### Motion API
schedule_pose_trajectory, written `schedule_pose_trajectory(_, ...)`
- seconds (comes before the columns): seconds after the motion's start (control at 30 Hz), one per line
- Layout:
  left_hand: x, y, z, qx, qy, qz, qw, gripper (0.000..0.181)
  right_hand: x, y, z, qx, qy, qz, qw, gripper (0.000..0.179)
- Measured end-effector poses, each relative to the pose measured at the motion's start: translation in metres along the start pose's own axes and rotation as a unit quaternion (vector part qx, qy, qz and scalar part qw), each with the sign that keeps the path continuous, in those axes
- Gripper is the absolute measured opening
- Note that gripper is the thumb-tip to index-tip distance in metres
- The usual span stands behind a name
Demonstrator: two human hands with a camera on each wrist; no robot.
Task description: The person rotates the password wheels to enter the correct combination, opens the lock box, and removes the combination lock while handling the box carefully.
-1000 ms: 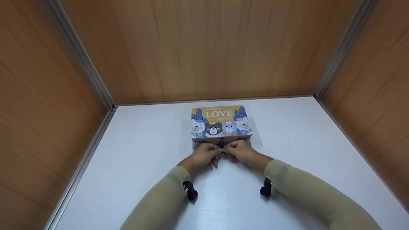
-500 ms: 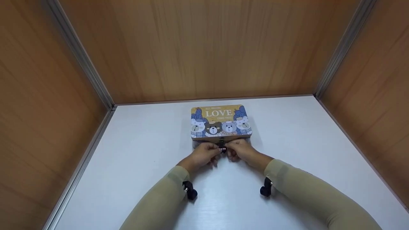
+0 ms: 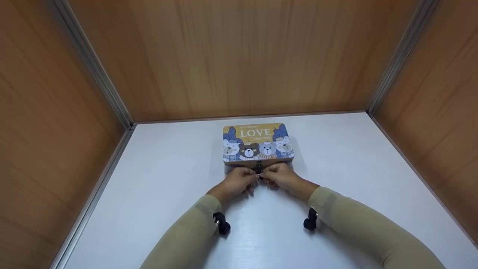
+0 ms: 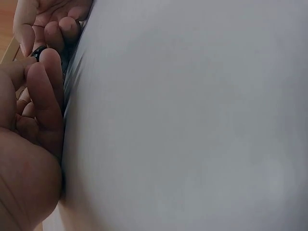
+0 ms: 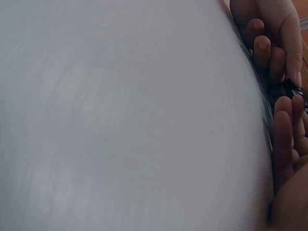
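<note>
A rectangular tin box (image 3: 258, 139) with a yellow-and-blue bear print and the word LOVE stands closed on the white table. At the middle of its front hangs a small black combination padlock (image 3: 258, 169), mostly hidden by fingers. My left hand (image 3: 238, 179) pinches the padlock from the left between thumb and fingers. From the right, my right hand (image 3: 282, 176) pinches its other end. In the right wrist view, pale marks show on the dark padlock (image 5: 292, 88). The left wrist view shows only a sliver of the padlock (image 4: 38, 52) between the fingertips.
The white tabletop (image 3: 168, 168) spreads around the box. Wood-grain panels (image 3: 242, 56) close off the back and both sides, with metal strips (image 3: 99, 63) at the corners. A small black camera (image 3: 222, 224) hangs at each sleeved wrist.
My right fingers drew back from the padlock half a second ago, baring its striped dials, and are now back on it. My left hand and the box have stayed in place.
</note>
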State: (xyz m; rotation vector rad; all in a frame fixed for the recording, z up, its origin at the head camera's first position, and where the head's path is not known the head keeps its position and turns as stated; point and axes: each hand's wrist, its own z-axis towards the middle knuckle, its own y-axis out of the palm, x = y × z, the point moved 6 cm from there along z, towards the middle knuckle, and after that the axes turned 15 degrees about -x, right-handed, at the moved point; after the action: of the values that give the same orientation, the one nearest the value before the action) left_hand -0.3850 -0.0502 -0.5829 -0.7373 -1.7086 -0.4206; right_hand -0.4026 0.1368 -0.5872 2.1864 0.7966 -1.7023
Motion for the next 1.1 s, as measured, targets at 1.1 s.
schedule_pose_trajectory(1.1,-0.0006,-0.0001,0.0018,0.009,-0.006,0.024,0.9996,0.025,-0.0002,0.0007,0.0002,0.001,0.004,-0.017,0.9999,0.021)
